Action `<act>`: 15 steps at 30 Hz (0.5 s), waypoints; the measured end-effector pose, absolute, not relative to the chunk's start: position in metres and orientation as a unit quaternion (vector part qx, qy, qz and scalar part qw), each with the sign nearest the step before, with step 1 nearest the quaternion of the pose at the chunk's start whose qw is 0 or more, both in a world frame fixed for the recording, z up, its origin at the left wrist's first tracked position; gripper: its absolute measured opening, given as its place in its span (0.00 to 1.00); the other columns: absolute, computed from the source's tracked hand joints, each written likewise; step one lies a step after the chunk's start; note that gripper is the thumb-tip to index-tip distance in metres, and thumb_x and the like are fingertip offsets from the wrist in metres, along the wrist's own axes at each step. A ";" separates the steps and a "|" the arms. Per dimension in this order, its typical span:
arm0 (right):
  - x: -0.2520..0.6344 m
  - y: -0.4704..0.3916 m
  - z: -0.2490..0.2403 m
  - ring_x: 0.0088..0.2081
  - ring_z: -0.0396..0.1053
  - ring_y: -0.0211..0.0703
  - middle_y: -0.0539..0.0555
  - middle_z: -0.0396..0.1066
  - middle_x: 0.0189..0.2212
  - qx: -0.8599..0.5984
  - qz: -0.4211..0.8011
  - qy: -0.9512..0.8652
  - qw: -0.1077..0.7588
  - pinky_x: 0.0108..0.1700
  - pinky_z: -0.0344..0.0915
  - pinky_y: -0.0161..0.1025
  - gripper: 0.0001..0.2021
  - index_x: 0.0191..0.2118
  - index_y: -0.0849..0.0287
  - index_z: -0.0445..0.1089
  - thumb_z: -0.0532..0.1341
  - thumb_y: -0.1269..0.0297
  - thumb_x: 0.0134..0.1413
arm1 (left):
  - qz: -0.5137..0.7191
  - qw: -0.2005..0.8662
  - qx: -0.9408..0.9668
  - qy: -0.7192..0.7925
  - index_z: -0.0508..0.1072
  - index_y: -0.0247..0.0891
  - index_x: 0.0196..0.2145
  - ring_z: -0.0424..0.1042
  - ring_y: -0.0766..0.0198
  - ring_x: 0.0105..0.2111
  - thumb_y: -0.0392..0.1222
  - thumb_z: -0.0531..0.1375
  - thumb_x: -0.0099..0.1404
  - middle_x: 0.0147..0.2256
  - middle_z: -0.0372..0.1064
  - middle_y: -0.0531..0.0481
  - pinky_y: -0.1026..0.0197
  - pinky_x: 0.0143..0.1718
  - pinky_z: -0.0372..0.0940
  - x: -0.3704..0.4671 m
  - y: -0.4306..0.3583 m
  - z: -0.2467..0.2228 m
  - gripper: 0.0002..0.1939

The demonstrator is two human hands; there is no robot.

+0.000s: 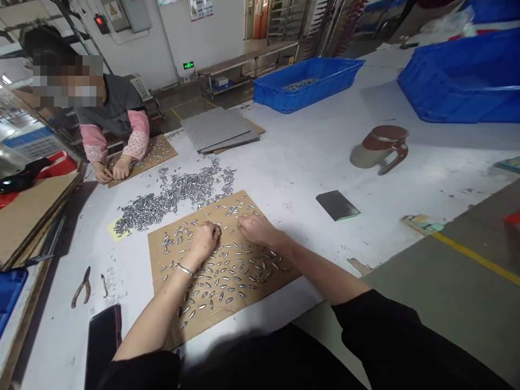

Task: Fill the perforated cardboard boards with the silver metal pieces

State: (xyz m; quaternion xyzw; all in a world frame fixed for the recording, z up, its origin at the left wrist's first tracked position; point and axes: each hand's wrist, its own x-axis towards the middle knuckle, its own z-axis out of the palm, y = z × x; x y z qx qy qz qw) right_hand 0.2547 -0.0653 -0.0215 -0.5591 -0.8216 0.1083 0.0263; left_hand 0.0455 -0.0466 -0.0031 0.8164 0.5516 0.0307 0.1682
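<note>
A brown cardboard sheet (pixel 190 319) lies on the white table before me, with many small pointed silver metal pieces (pixel 221 281) spread over it. My left hand (pixel 205 238) rests over the sheet's upper middle, fingers curled and pressed together; what they hold, if anything, is hidden. Just to its right, my right hand (pixel 255 228) is also closed over the sheet, fingertips pinched near a few pieces, and I cannot make out what is in them. Beyond the sheet's far edge lies a loose heap of the same silver pieces (pixel 179 192).
Across the table a co-worker's hands (pixel 116 170) work at another cardboard sheet (pixel 162 149). Around me are pliers (pixel 83 290), a phone (pixel 103 341), a dark block (pixel 337 205), a mug (pixel 377 146), stacked grey boards (pixel 217 127) and blue bins (pixel 309 89).
</note>
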 end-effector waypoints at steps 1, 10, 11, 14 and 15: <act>0.256 -0.069 -0.022 0.44 0.73 0.49 0.62 0.75 0.44 -0.555 0.108 -0.825 0.018 0.44 0.61 0.39 0.13 0.45 0.62 0.73 0.51 0.71 0.69 | 0.035 0.158 0.817 0.553 0.79 0.35 0.40 0.76 0.56 0.44 0.35 0.54 0.70 0.43 0.77 0.39 0.59 0.49 0.67 0.048 -0.044 -0.004 0.12; 0.262 -0.084 -0.019 0.43 0.72 0.48 0.61 0.75 0.44 -0.568 0.130 -0.813 0.007 0.43 0.61 0.38 0.11 0.44 0.61 0.74 0.54 0.73 0.65 | 0.007 0.115 0.837 0.535 0.79 0.34 0.40 0.75 0.54 0.43 0.32 0.52 0.71 0.43 0.74 0.38 0.57 0.46 0.68 0.075 -0.027 -0.010 0.14; 0.263 -0.081 -0.020 0.43 0.72 0.47 0.60 0.75 0.44 -0.570 0.128 -0.811 0.020 0.43 0.60 0.38 0.11 0.44 0.61 0.74 0.54 0.72 0.66 | 0.003 0.113 0.840 0.531 0.79 0.33 0.40 0.75 0.54 0.43 0.31 0.52 0.70 0.43 0.74 0.37 0.57 0.45 0.68 0.075 -0.027 -0.010 0.14; 0.263 -0.071 -0.022 0.43 0.71 0.46 0.59 0.76 0.42 -0.563 0.117 -0.817 0.045 0.44 0.60 0.37 0.12 0.43 0.61 0.74 0.53 0.72 0.67 | -0.008 0.109 0.847 0.520 0.78 0.33 0.41 0.74 0.55 0.43 0.31 0.51 0.71 0.43 0.73 0.37 0.57 0.47 0.67 0.075 -0.028 -0.008 0.15; 0.262 -0.068 -0.023 0.43 0.71 0.46 0.59 0.76 0.42 -0.562 0.115 -0.818 0.046 0.44 0.60 0.37 0.12 0.43 0.61 0.74 0.52 0.73 0.67 | -0.011 0.109 0.849 0.517 0.78 0.33 0.42 0.74 0.55 0.44 0.32 0.51 0.72 0.43 0.73 0.37 0.57 0.48 0.67 0.076 -0.029 -0.008 0.15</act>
